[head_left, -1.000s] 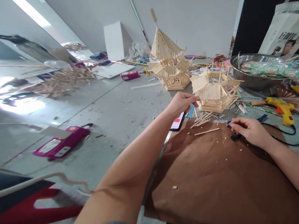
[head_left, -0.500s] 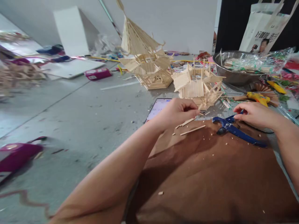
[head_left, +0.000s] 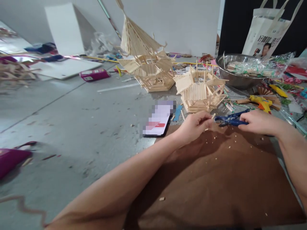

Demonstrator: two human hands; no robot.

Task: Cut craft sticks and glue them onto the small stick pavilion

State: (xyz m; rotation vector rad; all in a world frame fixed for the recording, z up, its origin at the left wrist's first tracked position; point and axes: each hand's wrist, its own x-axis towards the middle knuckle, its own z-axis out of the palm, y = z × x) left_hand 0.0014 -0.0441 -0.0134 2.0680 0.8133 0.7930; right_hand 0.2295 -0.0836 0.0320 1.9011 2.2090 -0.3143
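My left hand point(head_left: 197, 127) is closed, pinching a short thin wooden stick point(head_left: 213, 116) that pokes up from the fingertips. My right hand point(head_left: 260, 123) is wrapped round the handles of blue pliers point(head_left: 230, 119), whose jaws point left and lie close to the stick. Whether the jaws touch it I cannot tell. Below both hands spreads a brown sheet point(head_left: 216, 185) with small wood chips scattered on it. Just beyond stands a low stick-built model point(head_left: 199, 92), with upright posts and a roof made up in part. My left fingers hide part of the sheet's far edge.
A phone point(head_left: 157, 119) lies left of my left hand. Further back rises a taller stick-built pagoda point(head_left: 153, 70) with a pointed roof. At the right are a metal bowl point(head_left: 236, 81) of wrapped sticks and a yellow glue gun point(head_left: 262, 103). Purple packs point(head_left: 94, 75) lie on the floor.
My right hand has taken hold of the blue pliers, which lay on the sheet. My left hand has moved right and slightly down with its stick, so more of the phone shows.
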